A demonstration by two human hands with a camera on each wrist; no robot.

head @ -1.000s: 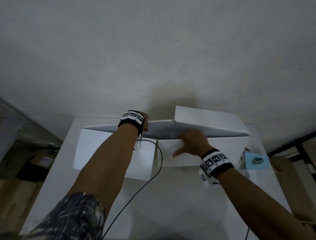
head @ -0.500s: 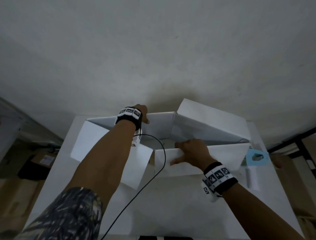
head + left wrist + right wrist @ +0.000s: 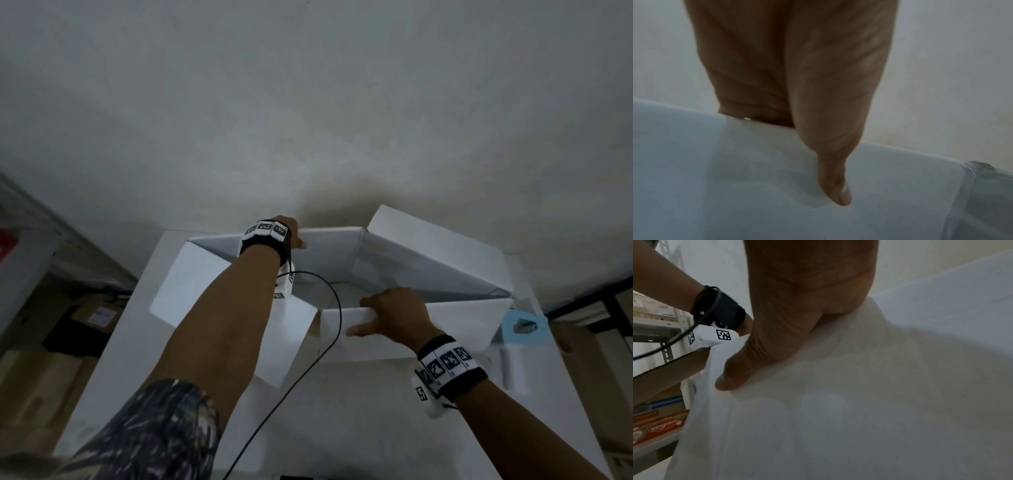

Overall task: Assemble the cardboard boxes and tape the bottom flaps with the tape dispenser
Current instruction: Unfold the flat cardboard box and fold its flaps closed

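A white cardboard box [image 3: 428,267] stands partly spread open on the white table [image 3: 342,428], its flaps sticking out. My left hand [image 3: 291,236] grips the top edge of the far wall [image 3: 777,162], thumb on the near face and fingers hidden behind. My right hand [image 3: 394,315] grips the top edge of the near wall [image 3: 859,402], thumb [image 3: 729,378] on the outer face, fingers over the edge inside. A light blue tape dispenser [image 3: 522,327] lies on the table at the right, just beyond the box's right corner.
A black cable [image 3: 308,359] runs from my left wrist across the near flap and down the table. A plain wall [image 3: 308,102] rises right behind the table. Cardboard cartons [image 3: 96,315] sit on the floor at the left, and shelving with packages [image 3: 659,426] shows in the right wrist view.
The flat box has been pulled open: the far wall moved away with my left hand, the near wall came toward me with my right hand, and the inside now shows.
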